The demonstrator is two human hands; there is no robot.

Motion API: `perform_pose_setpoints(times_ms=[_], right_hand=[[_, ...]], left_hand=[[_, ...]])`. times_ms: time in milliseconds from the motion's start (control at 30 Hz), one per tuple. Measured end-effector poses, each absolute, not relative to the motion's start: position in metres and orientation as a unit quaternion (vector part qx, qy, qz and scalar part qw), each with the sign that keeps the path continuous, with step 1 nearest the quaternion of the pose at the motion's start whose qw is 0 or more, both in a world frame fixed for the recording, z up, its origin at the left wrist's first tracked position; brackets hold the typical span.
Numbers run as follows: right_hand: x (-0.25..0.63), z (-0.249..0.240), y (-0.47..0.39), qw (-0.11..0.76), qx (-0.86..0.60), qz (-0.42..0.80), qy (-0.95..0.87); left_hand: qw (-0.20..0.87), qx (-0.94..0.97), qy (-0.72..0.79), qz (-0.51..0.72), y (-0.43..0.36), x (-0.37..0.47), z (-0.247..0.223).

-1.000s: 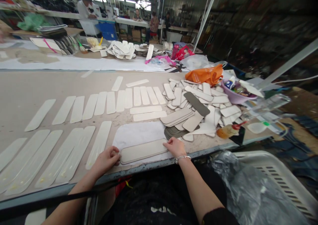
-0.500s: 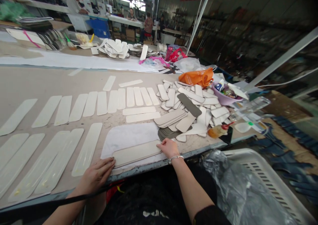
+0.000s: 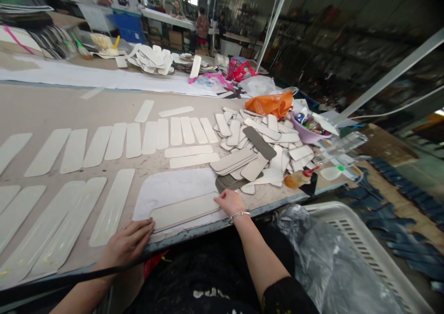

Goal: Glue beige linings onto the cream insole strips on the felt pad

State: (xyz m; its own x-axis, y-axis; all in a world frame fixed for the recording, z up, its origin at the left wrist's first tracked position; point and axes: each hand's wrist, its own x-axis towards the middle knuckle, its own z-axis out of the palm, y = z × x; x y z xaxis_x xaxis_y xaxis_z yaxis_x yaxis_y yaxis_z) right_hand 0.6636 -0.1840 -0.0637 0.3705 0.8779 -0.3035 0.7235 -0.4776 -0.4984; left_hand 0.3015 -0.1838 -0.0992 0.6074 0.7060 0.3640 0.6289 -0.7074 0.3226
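A long, round-cornered off-white strip lies in front of me on a white sheet, near the table's front edge. It looks like two layers lying on each other. My left hand has its fingers pressed together on the strip's left end. At the opposite end, my right hand, with a bracelet at the wrist, pinches the corner between thumb and fingers. Just beyond that hand sit a stack of dark grey strips and some beige strips. Glossy patches show on a loose white strip to the left.
White strips lie in rows at left. A heap of short pieces spreads at right, near an orange bag, a purple basin and a red-tipped glue bottle. Below right stands a white crate. People sit working far back.
The view has shifted slightly, so the table's contents appear further left. Both hands keep their places at the two ends of the strip.
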Motion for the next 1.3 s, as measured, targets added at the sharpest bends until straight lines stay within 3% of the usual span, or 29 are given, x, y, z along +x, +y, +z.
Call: perform_pose_setpoints(times_ms=[667, 833, 1000, 1167, 1300], right_hand=[[0.66, -0.05, -0.189, 0.073, -0.822, 0.183, -0.534], [0.675, -0.052, -0.197, 0.166, -0.818, 0.226, -0.502], [0.634, -0.048, -0.211, 0.288, -0.721, 0.127, -0.618], [0.55, -0.054, -0.224, 0.187, -0.519, 0.129, -0.824], [0.543, -0.059, -0.226, 0.11, -0.492, 0.13, -0.854]], left_hand=[[0.094, 0.891, 0.375, 0.237, -0.187, 0.304, -0.096], [0.077, 0.9, 0.358, 0.236, -0.185, 0.301, -0.1], [0.049, 0.909, 0.334, 0.244, -0.183, 0.3, -0.103], [0.045, 0.912, 0.323, 0.249, -0.181, 0.298, -0.108], [0.039, 0.916, 0.324, 0.232, -0.181, 0.299, -0.105]])
